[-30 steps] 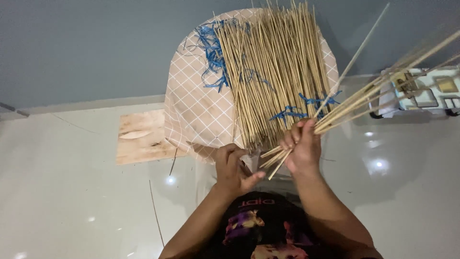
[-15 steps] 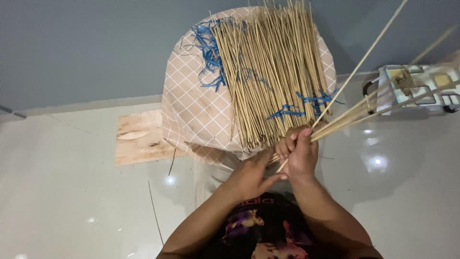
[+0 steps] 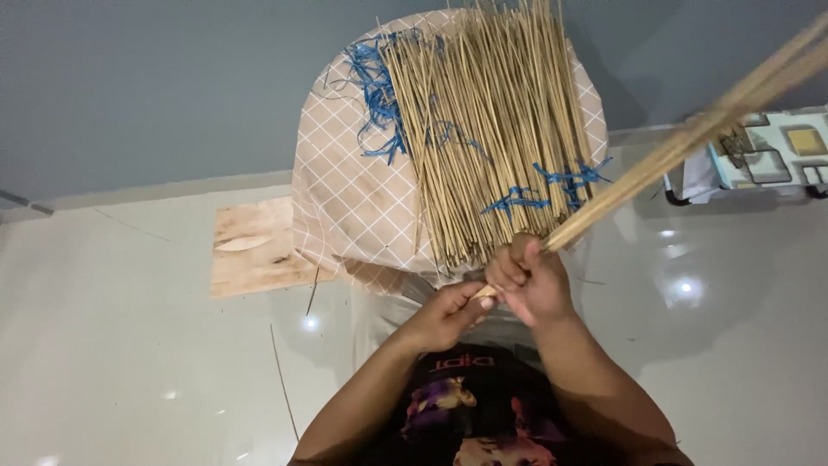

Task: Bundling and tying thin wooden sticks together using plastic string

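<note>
A: status on hands?

B: R hand [image 3: 530,278] closed tight around a bunch of thin bamboo sticks [image 3: 690,138], gripping near their lower ends. Bunch runs up and to the right, out of the frame at the top right corner. L hand [image 3: 448,312] just below and left of the R, touching it, fingers curled on the butt ends of the same bunch. So both gripping, neither open.

A: where's that rel. to the worktop?

B: Hands sit at the near edge of a round worktop [image 3: 345,207] w/ a pink diamond-check cloth. Held bunch is raised off it, crossing over the worktop's right edge.

A: rest of the stock?

B: Big loose pile of sticks [image 3: 492,147] lying on the worktop, fanned from near edge to far edge, covering mostly the centre and right part. Blue string [image 3: 375,95] tangled at the pile's far left side, more blue scraps [image 3: 552,185] on the pile's near right part.

A: around it?

B: Glossy white tile floor [image 3: 129,362]. Flat plywood piece [image 3: 254,246] on the floor, left of the worktop, touching or just under the cloth edge, can't tell which. A few stray sticks [image 3: 283,380] on the floor near the person's L arm. Patterned box-like thing [image 3: 772,155] at right by the grey wall [image 3: 155,86], partly hidden behind the held bunch.
</note>
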